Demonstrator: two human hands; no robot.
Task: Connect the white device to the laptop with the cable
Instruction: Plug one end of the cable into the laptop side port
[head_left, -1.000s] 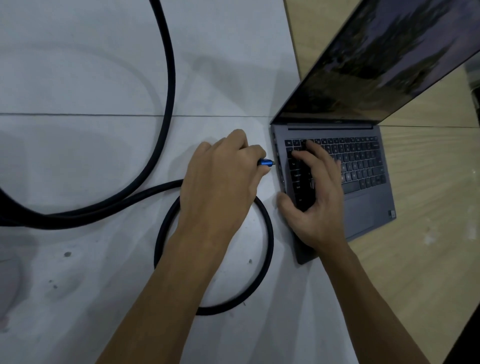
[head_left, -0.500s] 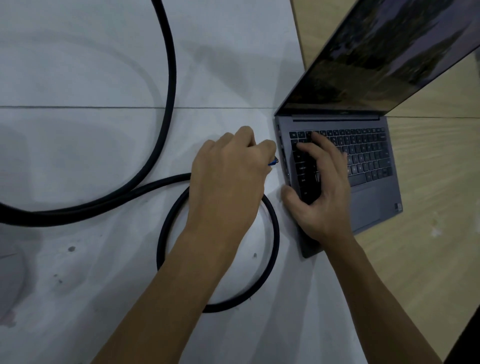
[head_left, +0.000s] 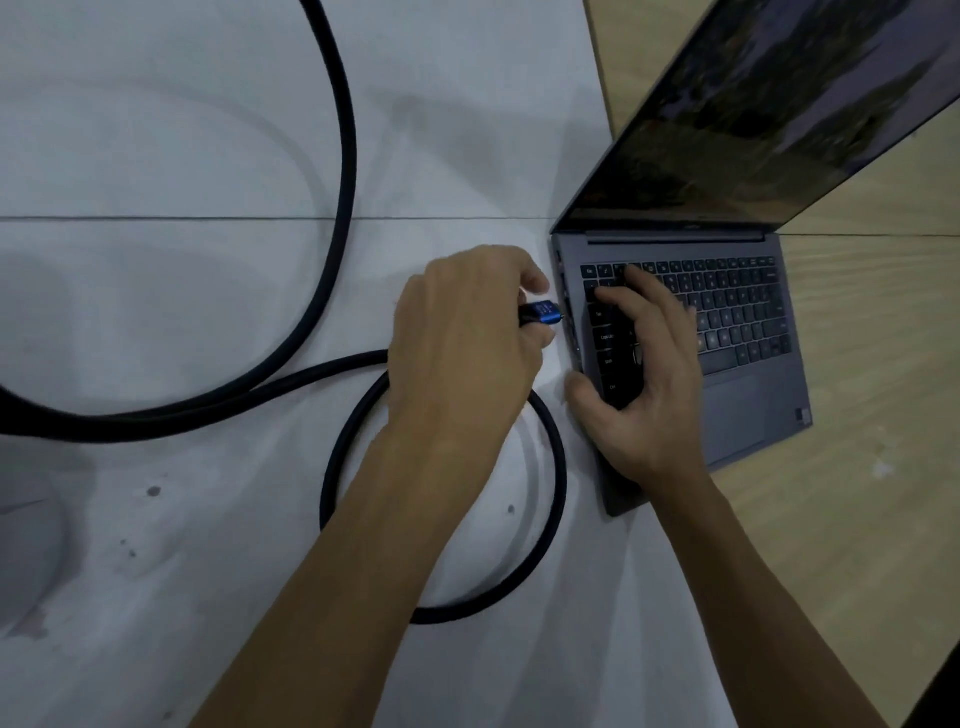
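A grey laptop (head_left: 748, 400) stands open at the right, its dark screen tilted back. My right hand (head_left: 647, 384) rests flat on the left part of its keyboard, thumb at the left edge. My left hand (head_left: 462, 343) is closed around the blue plug (head_left: 698, 310) of a thick black cable (head_left: 343, 171). The plug tip points at the laptop's left side, right at its ports; whether it touches them I cannot tell. The cable makes a loop (head_left: 550, 499) under my left forearm and runs off to the left. A white rounded shape (head_left: 26, 540) shows at the left edge.
The laptop sits across the border of a white tabletop (head_left: 182, 597) and a light wooden surface (head_left: 857, 545). A seam (head_left: 182, 218) crosses the white top. Another stretch of the cable arcs up toward the top edge.
My left hand has turned, so more of the blue plug shows, and it holds the plug at the laptop's left side. My right hand stays on the keyboard.
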